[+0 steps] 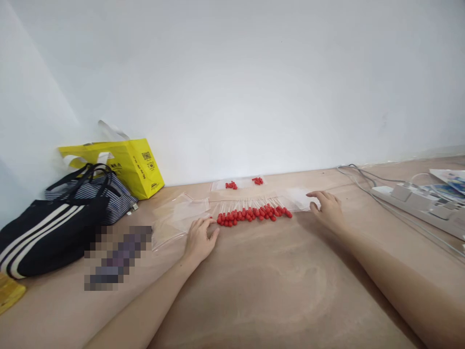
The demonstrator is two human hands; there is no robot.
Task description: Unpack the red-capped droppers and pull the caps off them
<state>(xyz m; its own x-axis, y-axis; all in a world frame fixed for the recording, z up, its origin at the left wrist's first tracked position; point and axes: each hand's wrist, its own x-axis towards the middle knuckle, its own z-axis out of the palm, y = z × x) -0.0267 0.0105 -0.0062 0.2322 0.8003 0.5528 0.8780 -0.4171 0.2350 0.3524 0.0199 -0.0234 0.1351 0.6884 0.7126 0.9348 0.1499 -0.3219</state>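
A row of white sticks with red rounded tips [250,213] lies fanned side by side on the wooden table, tips toward me. My left hand [200,238] rests at the row's left end, its fingertips beside the outermost red tips and its thumb held apart. It grips nothing that I can see. Off the right end of the row, my right hand [326,208] hovers or rests with thumb and forefinger spread, near a whitish transparent plastic bag [300,198]. Behind the sticks, two small clusters of red pieces, one left [231,185] and one right [257,181], lie on transparent plastic.
Transparent plastic bags [181,213] lie left of the row. Farther left are a yellow bag [140,169], a striped bag [121,196], a black bag [61,232] and a pixelated patch. A white power strip [417,208] with grey cables stands right. A white wall [254,87] rises behind.
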